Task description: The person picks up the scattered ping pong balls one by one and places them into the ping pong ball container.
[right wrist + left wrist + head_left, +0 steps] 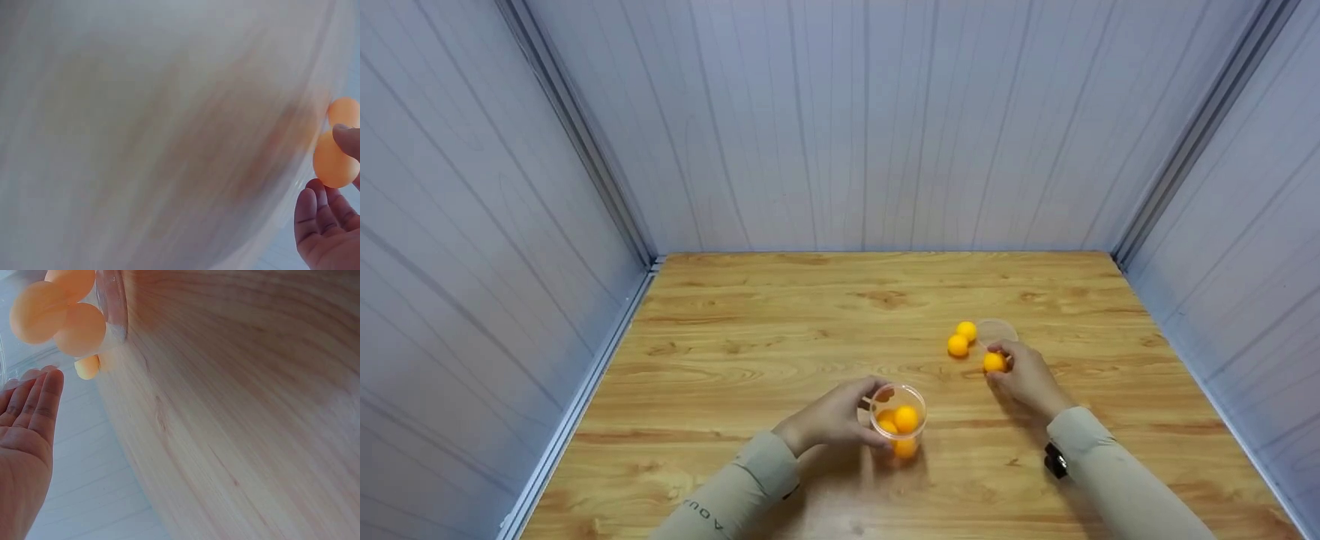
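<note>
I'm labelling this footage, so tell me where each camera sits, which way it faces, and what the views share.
Head: worn high, looking forward and down at the wooden table; both sleeves, the left hand and the right hand show.
Left wrist: low beside the clear plastic cup of orange balls; left palm shows.
Right wrist: blurred, facing the small orange ball pinched in the right hand's fingers.
Shared: head and left wrist both show the cup; head and right wrist both show the pinched ball.

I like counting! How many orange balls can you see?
6 at least. Three sit in the clear cup the left hand holds, one ball is pinched by the right hand, and two loose balls lie on the table. More may hide in the cup.
</note>
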A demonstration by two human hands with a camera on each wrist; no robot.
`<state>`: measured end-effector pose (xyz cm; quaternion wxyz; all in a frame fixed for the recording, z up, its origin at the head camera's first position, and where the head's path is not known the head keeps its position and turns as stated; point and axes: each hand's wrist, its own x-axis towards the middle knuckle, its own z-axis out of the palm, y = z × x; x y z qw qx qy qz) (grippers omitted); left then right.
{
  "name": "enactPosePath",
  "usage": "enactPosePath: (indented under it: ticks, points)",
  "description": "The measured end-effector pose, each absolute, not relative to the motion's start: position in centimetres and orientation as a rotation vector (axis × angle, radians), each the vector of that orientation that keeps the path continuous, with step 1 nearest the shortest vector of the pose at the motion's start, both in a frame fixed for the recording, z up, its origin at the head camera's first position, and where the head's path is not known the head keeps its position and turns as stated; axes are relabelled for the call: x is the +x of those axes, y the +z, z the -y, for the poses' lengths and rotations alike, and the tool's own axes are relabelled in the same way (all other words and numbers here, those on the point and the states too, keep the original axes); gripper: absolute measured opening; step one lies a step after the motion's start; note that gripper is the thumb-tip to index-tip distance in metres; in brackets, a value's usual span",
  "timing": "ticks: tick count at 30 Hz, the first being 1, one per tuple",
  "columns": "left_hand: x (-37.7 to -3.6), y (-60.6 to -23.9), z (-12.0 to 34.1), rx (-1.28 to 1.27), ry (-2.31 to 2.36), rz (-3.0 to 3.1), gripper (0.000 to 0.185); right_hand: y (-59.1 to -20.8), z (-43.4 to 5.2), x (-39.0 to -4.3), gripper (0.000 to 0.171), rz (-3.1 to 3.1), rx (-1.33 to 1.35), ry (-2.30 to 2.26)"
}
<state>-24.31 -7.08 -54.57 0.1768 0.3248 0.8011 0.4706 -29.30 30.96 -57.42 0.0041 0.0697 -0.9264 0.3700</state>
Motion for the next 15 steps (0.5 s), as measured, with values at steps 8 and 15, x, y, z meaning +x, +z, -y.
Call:
enactPosePath:
  ticks: [8,15]
  points:
    - [-24.2,-54.6,7.2,0.924,1.345,-2.261,0.083,-56.5,-30.5,-28.9,0.039,2.794,0.238,1.195]
    - [-24.3,-54.5,7.2,0.925,1.338,-2.272,0.082,-55.8,-29.8,-28.7,0.038,2.707,0.285,1.232]
